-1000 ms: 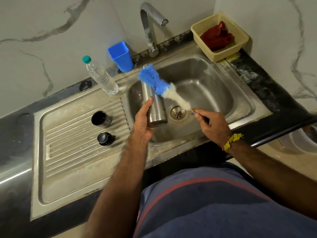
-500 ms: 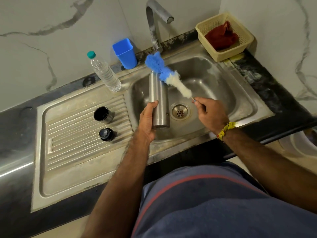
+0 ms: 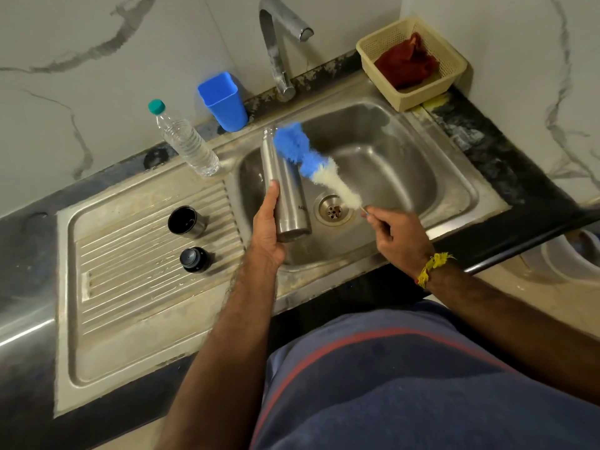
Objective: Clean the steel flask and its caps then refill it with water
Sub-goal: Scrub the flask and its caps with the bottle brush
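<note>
The steel flask [image 3: 285,193] is over the sink [image 3: 454,177], held by the left hand [image 3: 268,232], fingers curled round it. The brush [image 3: 311,160], pinched by the right hand [image 3: 401,235], has dropped to 3 o'clock beside the mouth, so insertion seems near. The brush is blurred; both caps [image 3: 186,221] wait at 9 o'clock.

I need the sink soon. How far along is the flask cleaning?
Done: both caps are off, on the drainboard. In hand: the left hand grips the open flask over the sink; the right hand holds the brush by its mouth. Left: scrubbing, caps, rinsing, refilling; the tap runs dry.
</note>
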The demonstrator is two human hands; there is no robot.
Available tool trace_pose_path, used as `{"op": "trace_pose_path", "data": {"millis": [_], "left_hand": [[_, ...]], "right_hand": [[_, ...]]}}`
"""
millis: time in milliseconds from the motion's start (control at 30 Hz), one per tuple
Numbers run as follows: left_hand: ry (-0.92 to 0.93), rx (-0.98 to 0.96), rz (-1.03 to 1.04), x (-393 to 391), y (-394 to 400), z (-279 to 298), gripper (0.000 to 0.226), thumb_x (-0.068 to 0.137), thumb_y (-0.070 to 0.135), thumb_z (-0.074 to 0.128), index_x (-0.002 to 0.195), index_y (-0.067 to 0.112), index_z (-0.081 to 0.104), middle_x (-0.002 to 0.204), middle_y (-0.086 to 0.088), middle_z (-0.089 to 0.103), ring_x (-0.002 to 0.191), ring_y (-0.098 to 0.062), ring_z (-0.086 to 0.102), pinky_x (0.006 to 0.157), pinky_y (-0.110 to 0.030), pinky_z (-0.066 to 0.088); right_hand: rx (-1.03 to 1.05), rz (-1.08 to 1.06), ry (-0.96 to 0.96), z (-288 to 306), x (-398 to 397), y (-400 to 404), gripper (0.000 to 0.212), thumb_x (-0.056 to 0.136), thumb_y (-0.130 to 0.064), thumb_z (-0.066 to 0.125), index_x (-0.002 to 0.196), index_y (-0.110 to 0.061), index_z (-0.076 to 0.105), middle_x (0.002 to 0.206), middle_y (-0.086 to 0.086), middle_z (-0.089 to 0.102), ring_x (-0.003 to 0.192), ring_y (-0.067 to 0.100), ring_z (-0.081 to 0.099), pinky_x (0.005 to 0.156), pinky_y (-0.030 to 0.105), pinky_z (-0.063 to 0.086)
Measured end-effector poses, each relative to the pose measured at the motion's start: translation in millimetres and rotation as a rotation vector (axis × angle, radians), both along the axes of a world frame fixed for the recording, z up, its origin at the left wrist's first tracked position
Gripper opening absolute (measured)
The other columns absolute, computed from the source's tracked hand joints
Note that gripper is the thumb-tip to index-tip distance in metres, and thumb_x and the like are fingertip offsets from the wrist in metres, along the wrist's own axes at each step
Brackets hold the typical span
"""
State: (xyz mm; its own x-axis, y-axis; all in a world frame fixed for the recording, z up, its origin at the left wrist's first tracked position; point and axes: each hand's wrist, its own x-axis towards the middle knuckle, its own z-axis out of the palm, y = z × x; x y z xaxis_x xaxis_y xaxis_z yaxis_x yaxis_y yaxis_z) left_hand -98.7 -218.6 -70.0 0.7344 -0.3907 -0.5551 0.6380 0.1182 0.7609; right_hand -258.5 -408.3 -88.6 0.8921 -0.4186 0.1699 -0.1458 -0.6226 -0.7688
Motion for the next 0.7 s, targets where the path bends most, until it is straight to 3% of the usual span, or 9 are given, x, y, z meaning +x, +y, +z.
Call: {"op": "trace_pose_path", "data": {"millis": [233, 433, 533, 633, 700], "left_hand": [[-0.053, -0.049, -0.024, 22.3, -7.5, 6.0, 0.071, 0.086, 0.061, 0.068, 0.137, 0.012, 0.059, 0.112, -0.012, 0.071, 0.086, -0.024, 0.069, 0.074, -0.038, 0.057], [-0.013, -0.078, -0.032, 35.7, -7.6, 11.9, 0.057, 0.093, 0.045, 0.067, 0.136, 0.009, 0.058, 0.116, -0.013, 0.071, 0.093, -0.025, 0.07, 0.084, -0.041, 0.057], [-0.01, -0.046, -0.013, 39.7, -13.5, 17.4, 0.056, 0.093, 0.044, 0.065, 0.137, 0.009, 0.058, 0.115, -0.012, 0.072, 0.095, -0.025, 0.07, 0.087, -0.043, 0.055], [-0.017, -0.074, -0.047, 43.6, -20.3, 26.4, 0.043, 0.096, 0.048, 0.059, 0.119, 0.011, 0.065, 0.098, -0.007, 0.075, 0.086, -0.022, 0.072, 0.083, -0.042, 0.057], [-0.017, -0.123, -0.055, 50.7, -21.6, 30.1, 0.035, 0.097, 0.048, 0.059, 0.102, 0.015, 0.068, 0.084, -0.003, 0.073, 0.077, -0.019, 0.072, 0.076, -0.04, 0.059]], "right_hand": [[0.042, 0.026, -0.095, -8.9, -14.5, 10.3, 0.027, 0.095, -0.003, 0.059, 0.12, -0.003, 0.069, 0.105, 0.012, 0.074, 0.096, 0.024, 0.071, 0.082, 0.045, 0.06], [0.035, 0.049, -0.14, -11.8, -21.1, 8.8, 0.027, 0.094, -0.004, 0.06, 0.119, 0.0, 0.069, 0.109, 0.01, 0.074, 0.098, 0.021, 0.071, 0.086, 0.041, 0.059], [0.05, 0.029, -0.155, -9.7, -21.6, 10.5, 0.027, 0.093, 0.0, 0.062, 0.12, -0.001, 0.068, 0.11, 0.0, 0.071, 0.1, 0.018, 0.07, 0.089, 0.034, 0.058], [0.019, 0.067, -0.185, -8.6, -19.9, 12.5, 0.027, 0.092, -0.001, 0.062, 0.118, 0.0, 0.069, 0.109, 0.0, 0.071, 0.098, 0.016, 0.07, 0.09, 0.024, 0.055], [-0.024, 0.104, -0.2, -10.5, -26.3, 11.1, 0.028, 0.09, -0.003, 0.062, 0.116, 0.002, 0.069, 0.108, 0.009, 0.073, 0.096, 0.018, 0.07, 0.087, 0.026, 0.056]]}}
